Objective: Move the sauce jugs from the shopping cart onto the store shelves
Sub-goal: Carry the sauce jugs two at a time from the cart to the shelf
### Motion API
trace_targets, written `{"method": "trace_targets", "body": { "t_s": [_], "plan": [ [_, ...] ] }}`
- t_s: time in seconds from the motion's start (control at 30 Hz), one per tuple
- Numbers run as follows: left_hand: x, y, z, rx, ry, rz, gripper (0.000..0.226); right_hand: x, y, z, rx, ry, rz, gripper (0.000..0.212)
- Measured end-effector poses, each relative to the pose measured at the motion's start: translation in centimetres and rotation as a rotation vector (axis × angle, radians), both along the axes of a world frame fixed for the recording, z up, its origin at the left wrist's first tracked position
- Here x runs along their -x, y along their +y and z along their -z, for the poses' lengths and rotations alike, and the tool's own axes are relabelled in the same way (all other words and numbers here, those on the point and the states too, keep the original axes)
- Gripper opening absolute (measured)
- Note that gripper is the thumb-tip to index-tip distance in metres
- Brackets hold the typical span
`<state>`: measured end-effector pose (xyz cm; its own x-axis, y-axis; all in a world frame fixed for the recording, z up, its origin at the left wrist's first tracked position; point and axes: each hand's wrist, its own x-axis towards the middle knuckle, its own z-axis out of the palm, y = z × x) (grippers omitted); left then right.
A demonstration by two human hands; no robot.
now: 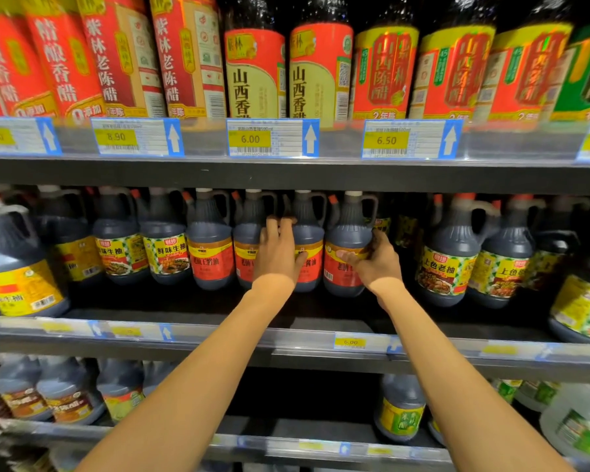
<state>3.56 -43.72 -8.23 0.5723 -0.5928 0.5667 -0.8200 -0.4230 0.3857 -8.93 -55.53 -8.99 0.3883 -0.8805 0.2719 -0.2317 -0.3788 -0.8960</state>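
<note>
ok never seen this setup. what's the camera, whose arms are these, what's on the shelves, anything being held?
There is one picture, from a wide-angle camera worn on a person's head, looking forward and down, so the two bare arms are the wearer's own. No robot is involved. They face store shelves: tall red and yellow labelled bottles on top, with price tags below them, and dark plastic sauce jugs with handles on the middle shelf. The left hand rests on two red-labelled dark jugs, one at. The right hand grips the red-labelled jug beside them, which stands on the shelf. The shopping cart is out of view.
</note>
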Motion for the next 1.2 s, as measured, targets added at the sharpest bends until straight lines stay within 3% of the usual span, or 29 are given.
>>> {"method": "trace_targets", "body": {
  "t_s": [0.23,0.5,0.77,0.9,1.07,1.2],
  "plan": [
    [0.4,0.3,0.9,-0.046,-0.03,0.015,0.065,-0.1,0.1,0.1,-0.003,-0.012,-0.006,0.072],
    [0.6,2.1,1.0,-0.106,-0.055,0.059,0.062,-0.2,0.2,0.3,-0.05,-0.017,0.0,0.088],
    [0.8,6.0,0.8,-0.269,-0.132,0.088,0.056,0.1,2.6,-1.3,-0.033,0.081,0.094,0.079],
    [0.7,8.2,-0.7,-0.41,-0.142,0.039,0.03,1.3,4.4,-1.6,0.002,0.123,0.14,0.065],
    [0.9,11.9,-1.8,-0.542,-0.174,0.04,0.051,2.3,8.7,-2.5,0.141,0.255,0.125,0.075],
    [1.5,16.4,-2.1,-0.585,-0.151,0.012,0.059,2.1,13.4,-3.6,0.259,0.37,-0.086,0.071]
  ]
}}
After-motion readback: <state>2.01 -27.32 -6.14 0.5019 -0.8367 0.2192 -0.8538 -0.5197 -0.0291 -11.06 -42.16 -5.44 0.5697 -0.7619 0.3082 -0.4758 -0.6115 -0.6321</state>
